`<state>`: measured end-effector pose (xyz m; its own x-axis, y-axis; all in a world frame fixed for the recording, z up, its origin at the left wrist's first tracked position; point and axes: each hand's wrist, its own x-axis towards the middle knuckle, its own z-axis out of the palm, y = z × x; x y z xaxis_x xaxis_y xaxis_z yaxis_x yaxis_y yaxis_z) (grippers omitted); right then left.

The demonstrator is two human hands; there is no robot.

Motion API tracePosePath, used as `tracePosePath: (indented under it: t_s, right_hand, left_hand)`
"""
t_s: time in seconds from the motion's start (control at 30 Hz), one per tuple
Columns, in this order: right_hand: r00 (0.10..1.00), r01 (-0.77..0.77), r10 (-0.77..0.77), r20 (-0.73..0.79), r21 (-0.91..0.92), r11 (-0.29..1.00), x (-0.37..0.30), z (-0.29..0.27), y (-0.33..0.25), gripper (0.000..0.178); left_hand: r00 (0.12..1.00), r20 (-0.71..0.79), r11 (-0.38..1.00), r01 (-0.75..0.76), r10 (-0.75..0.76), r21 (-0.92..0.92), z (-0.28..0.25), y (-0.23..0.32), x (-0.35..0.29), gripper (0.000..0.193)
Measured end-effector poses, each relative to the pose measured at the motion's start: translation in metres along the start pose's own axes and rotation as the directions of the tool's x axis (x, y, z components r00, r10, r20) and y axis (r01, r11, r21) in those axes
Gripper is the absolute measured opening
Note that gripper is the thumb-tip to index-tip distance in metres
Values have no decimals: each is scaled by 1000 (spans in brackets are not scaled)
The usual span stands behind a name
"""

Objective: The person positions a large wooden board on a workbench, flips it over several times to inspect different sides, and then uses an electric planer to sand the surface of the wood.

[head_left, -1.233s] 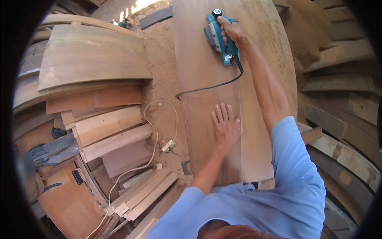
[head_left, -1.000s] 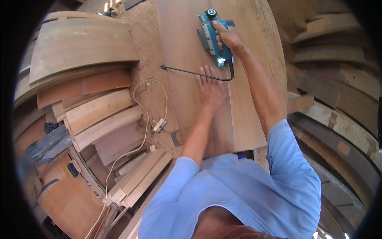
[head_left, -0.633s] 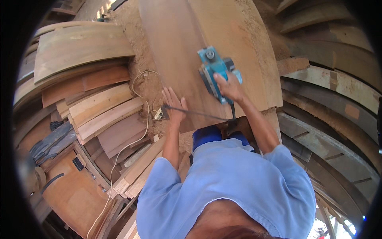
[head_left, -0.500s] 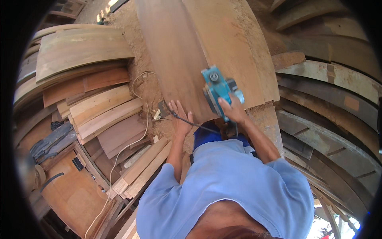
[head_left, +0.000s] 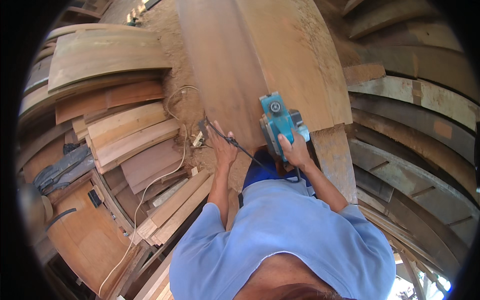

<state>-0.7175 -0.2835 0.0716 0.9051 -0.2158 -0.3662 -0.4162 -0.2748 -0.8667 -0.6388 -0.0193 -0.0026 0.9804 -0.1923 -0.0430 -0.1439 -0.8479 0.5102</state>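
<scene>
Shirt [head_left: 280,215], pale blue, nearest | left hand [head_left: 224,150] unclenched, fingers extended, black cord [head_left: 245,150] crossing it | right hand [head_left: 297,150] grips teal planer [head_left: 276,117] — tool sits at wood panel's [head_left: 220,65] near end | panel stretches away | stacked boards [head_left: 107,55] farther left

Teal planer [head_left: 275,120] — right hand [head_left: 296,150] gripping, left hand [head_left: 223,149] by cord [head_left: 246,151], wooden panel [head_left: 220,65]; planks [head_left: 131,124]

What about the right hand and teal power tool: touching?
Touching: the head view shows the right hand gripping the teal power tool, thumb against it.
</scene>
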Motion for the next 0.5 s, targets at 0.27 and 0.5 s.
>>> tracePosePath:
  t_s: [0.27, 0.5]
  right_hand:
    - [995, 58, -61, -81, -41, 998, 133, 8, -32, 58]
    - [996, 77, -73, -48, 92, 993, 229, 5, -81, 62]
  left_hand:
    - [999, 21, 998, 41, -42, 43, 5, -2, 40, 75]
    - [991, 131, 992, -35, 20, 119, 27, 50, 62, 90]
